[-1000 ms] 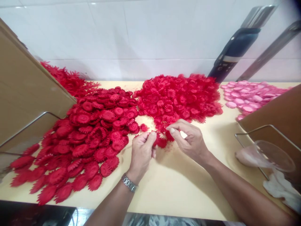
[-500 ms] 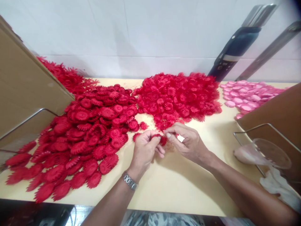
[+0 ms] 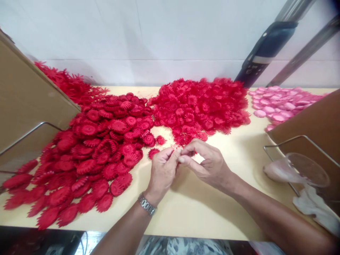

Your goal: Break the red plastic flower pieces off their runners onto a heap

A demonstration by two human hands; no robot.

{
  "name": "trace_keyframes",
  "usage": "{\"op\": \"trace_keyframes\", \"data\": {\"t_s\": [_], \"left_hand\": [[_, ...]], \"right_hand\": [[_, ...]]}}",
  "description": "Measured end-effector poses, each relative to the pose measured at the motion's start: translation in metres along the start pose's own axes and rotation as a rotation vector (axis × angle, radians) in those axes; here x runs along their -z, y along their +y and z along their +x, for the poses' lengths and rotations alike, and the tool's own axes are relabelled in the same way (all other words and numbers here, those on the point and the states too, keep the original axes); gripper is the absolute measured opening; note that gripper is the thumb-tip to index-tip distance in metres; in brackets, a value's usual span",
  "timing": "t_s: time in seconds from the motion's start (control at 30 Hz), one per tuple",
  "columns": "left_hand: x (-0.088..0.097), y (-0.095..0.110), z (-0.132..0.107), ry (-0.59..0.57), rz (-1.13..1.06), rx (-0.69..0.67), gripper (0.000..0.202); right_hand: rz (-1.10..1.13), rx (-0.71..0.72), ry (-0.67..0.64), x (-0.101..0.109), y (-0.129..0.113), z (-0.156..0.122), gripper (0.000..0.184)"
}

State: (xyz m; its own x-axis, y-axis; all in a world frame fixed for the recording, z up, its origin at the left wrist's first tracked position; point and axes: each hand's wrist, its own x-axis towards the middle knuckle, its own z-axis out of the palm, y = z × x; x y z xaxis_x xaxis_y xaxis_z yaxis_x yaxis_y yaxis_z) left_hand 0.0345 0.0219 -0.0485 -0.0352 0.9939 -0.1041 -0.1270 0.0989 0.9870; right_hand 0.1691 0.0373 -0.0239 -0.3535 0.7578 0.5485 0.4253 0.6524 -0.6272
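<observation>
My left hand (image 3: 162, 171) and my right hand (image 3: 205, 163) meet at the middle of the pale table (image 3: 196, 209), fingertips pinched together. Between them they press a small red flower piece that is almost hidden by the fingers. A wristwatch (image 3: 146, 204) sits on my left wrist. Just left of my left hand lies a wide heap of larger red layered flower pieces (image 3: 98, 148). Right behind the hands is a second heap of smaller red frilled flower pieces (image 3: 202, 106).
A pile of pink petal discs (image 3: 281, 104) lies at the back right. Cardboard boxes with wire frames stand at the left (image 3: 29, 109) and the right (image 3: 310, 131). A clear plastic bag (image 3: 300, 171) and white cloth (image 3: 316, 209) rest at the right edge. White tiled wall behind.
Both hands have drawn closer together. The red piece that showed between them a second ago is now covered by the pinched fingertips.
</observation>
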Motion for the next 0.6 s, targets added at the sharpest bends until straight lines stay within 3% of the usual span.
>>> {"op": "trace_keyframes", "data": {"t_s": [0.3,0.6], "left_hand": [[0.003,0.002,0.000,-0.062,0.008,0.068,0.035],[0.003,0.005,-0.002,-0.108,0.248,-0.010,0.038]], "right_hand": [[-0.003,0.009,-0.135,0.001,0.004,0.006,0.007],[-0.076,0.069,-0.031,-0.008,0.014,-0.005,0.012]]}}
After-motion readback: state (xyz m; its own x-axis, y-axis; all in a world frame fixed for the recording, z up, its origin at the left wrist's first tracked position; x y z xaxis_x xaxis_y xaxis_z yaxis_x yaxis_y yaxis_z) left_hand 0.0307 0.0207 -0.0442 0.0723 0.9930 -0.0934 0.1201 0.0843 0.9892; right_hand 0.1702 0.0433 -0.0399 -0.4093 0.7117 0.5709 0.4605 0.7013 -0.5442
